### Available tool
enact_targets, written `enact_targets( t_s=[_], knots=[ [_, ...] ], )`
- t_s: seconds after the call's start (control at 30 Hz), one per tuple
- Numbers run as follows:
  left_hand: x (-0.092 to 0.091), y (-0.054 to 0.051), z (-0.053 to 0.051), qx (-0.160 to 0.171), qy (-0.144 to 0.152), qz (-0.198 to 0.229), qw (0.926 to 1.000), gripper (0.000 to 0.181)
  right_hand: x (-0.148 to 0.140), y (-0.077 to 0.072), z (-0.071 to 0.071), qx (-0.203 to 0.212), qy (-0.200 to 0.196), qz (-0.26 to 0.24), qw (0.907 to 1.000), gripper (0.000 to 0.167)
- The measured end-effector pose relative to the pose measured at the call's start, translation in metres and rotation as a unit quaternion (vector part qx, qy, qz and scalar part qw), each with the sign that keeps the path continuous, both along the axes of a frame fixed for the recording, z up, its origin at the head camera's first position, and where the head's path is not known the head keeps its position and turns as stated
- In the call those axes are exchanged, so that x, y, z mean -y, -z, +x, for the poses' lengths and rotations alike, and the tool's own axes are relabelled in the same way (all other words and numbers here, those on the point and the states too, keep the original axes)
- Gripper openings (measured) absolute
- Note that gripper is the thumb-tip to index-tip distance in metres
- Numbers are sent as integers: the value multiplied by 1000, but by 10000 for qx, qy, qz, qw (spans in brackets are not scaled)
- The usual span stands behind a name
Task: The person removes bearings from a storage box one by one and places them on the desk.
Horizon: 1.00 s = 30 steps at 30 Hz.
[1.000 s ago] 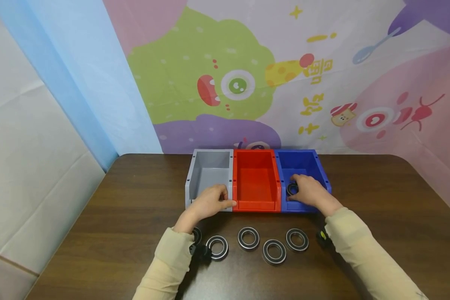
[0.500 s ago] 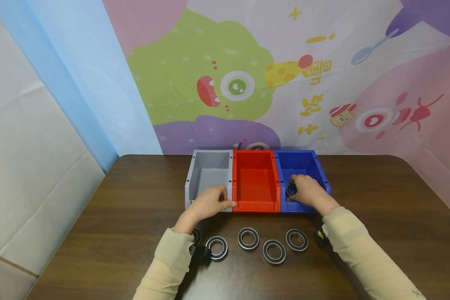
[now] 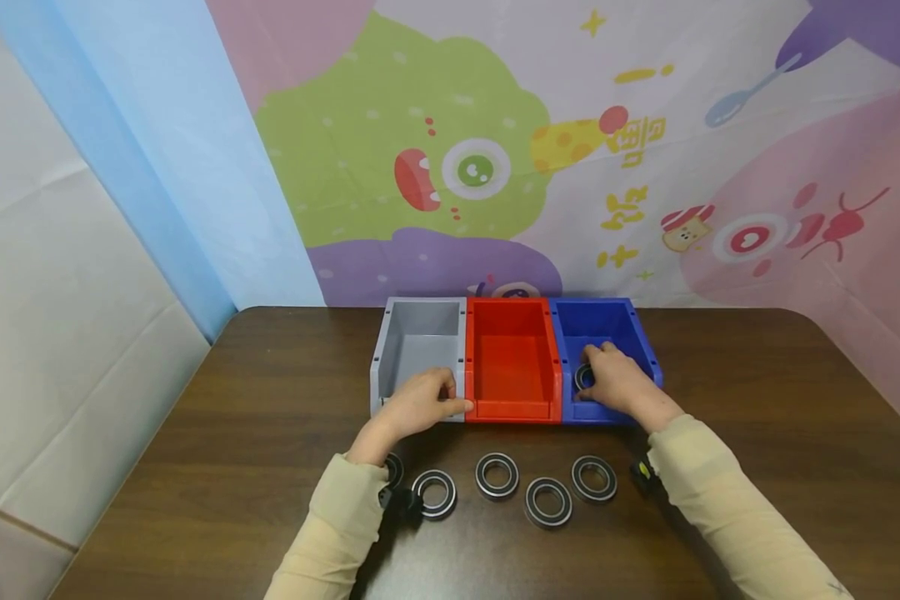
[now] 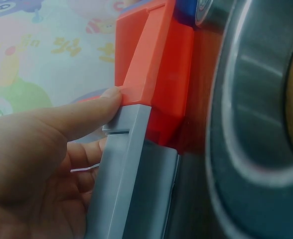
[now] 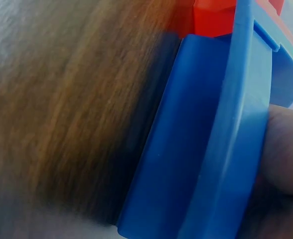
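In the head view my right hand (image 3: 618,383) reaches into the blue bin (image 3: 596,321) and holds a ball bearing (image 3: 583,377) on edge between thumb and fingers. The right wrist view shows only part of this hand (image 5: 286,149) behind the bin's front lip; the bearing is hidden there. My left hand (image 3: 420,404) rests at the front of the grey bin (image 3: 423,317). Its straight thumb touches the front corner where the grey bin meets the red bin (image 3: 513,358), and its other fingers are loosely bent behind the grey lip (image 4: 119,184), holding nothing visible.
Several more bearings lie flat on the wooden table (image 3: 270,400) before the bins, among them one bearing (image 3: 548,502) in front of the red bin. Another bearing (image 3: 395,472) is partly hidden by the left wrist. A printed cloth (image 3: 495,83) hangs behind the table.
A finger of my right hand has lifted slightly over the bearing. The left hand, the bins and the bearings on the table have stayed in place.
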<state>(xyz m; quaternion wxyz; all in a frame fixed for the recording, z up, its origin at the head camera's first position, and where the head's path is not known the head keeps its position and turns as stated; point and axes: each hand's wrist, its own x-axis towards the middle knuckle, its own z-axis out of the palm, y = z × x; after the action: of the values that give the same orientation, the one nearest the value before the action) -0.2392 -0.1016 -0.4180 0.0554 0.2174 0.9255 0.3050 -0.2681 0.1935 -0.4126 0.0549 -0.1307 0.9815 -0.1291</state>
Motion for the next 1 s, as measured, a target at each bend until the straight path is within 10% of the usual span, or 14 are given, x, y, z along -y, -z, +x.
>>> enact_targets(
  t_s=[1.0],
  knots=[
    [0, -3, 2, -25, 0, -3, 10000, 28, -5, 5, 13, -1282, -62, -931, 9873, 47]
  ],
)
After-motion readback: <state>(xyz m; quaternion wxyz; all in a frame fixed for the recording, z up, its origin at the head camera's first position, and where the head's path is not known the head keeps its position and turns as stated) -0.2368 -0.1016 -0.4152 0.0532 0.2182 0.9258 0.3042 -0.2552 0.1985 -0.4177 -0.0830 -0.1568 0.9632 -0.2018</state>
